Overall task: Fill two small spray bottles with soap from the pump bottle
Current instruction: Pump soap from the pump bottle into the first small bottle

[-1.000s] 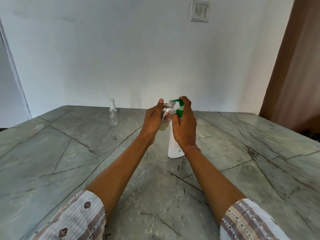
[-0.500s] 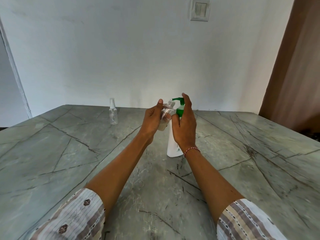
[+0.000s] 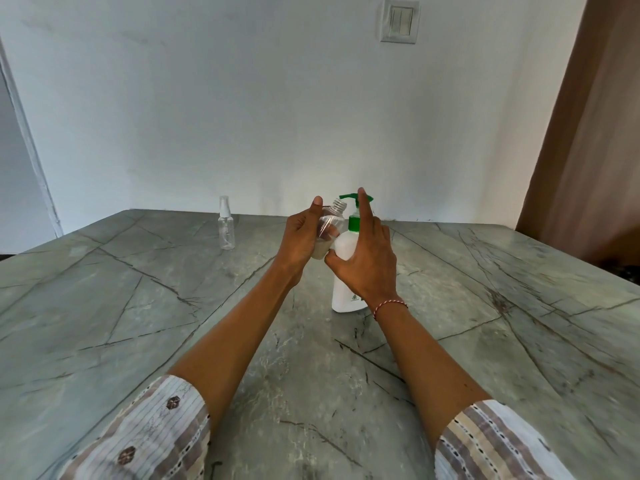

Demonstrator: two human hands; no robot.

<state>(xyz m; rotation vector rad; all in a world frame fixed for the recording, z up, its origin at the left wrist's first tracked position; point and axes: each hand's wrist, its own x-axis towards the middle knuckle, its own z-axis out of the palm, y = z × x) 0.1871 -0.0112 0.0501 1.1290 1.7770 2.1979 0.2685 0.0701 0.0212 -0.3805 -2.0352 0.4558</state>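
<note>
Soap (image 3: pixel 320 250) part-fills tilted uncapped spray bottle (image 3: pixel 330 227).

table (image 3: pixel 138 306): grey-green veined stone | wall switch (image 3: pixel 399 21): white wall | curtain (image 3: pixel 588 133): brown, right

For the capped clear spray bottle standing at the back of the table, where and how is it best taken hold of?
Probably around the straight cylindrical body of the small clear plastic spray bottle, below its narrow white sprayer cap. It stands upright and alone on the grey marble table, so a sideways wrap from its near or right side suits. The left hand holds the open bottle; the right hand works the pump.
</note>
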